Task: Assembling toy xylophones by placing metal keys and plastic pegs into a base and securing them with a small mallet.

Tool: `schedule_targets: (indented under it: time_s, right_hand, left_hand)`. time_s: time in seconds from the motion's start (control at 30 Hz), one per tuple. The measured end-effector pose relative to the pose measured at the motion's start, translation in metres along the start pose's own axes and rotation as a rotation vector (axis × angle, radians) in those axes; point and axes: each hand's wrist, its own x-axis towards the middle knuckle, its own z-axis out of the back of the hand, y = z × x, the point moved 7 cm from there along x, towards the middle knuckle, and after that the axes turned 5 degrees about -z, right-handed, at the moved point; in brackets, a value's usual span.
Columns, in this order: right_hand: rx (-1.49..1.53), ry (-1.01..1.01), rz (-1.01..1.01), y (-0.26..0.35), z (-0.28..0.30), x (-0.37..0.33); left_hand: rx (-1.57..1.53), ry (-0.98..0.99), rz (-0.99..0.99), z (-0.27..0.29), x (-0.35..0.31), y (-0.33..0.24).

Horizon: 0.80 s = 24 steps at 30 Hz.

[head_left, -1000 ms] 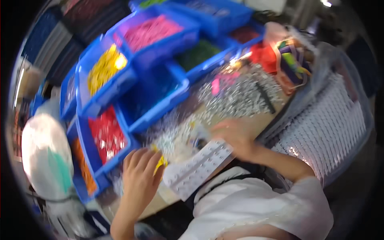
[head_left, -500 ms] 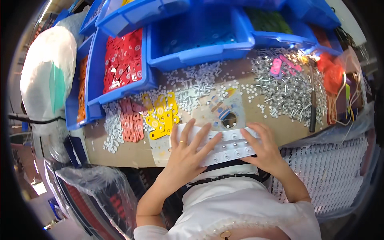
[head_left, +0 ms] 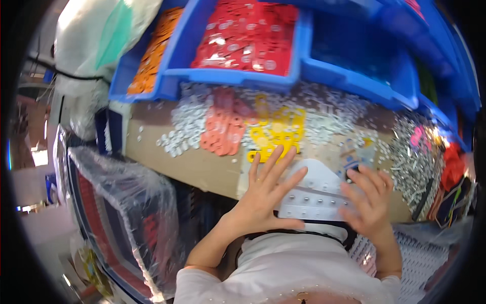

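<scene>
White plastic strips point(head_left: 315, 198) with rows of small metal studs lie at the table's front edge, close to my body. Above them is a white piece with a rounded peak point(head_left: 313, 171). My left hand point(head_left: 266, 195) is open at the left end of the strips, its fingers spread and nothing in them. At the right end, my right hand point(head_left: 368, 200) has its fingers apart and slightly bent; it is somewhat blurred. Flat yellow pieces with holes point(head_left: 283, 134) lie just beyond my left fingertips. Beside them is a stack of salmon-coloured pieces point(head_left: 221, 133).
Blue bins point(head_left: 228, 77) line the back, holding red pieces point(head_left: 243, 43) and orange pieces point(head_left: 154, 55). Small white parts point(head_left: 185, 126) are scattered on the brown tabletop point(head_left: 157, 129). A heap of metal rivets point(head_left: 412, 154) lies at right, and a plastic-wrapped stack point(head_left: 126, 218) stands lower left.
The view has swung left, so the bins and table appear shifted right. My left hand has spread its fingers wider at the strips' left end; my right hand is now blurred by motion.
</scene>
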Motion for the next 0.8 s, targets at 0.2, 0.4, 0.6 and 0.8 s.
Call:
schedule_targets:
  time_s: [0.2, 0.4, 0.6, 0.8]
  right_hand:
    - [0.087, 0.114, 0.385, 0.047, -0.044, 0.129]
    - [0.096, 0.001, 0.464, 0.092, -0.111, 0.216]
    - [0.008, 0.213, 0.448, 0.068, -0.117, 0.211]
    - [0.060, 0.037, 0.508, 0.115, -0.106, 0.226]
  left_hand:
    - [0.420, -0.653, 0.389, 0.084, -0.031, 0.094]
    - [0.752, -0.672, 0.700, 0.112, -0.047, 0.115]
    - [0.623, -0.779, 0.622, 0.127, -0.080, 0.131]
    - [0.827, -0.933, 1.123, 0.189, -0.130, 0.188]
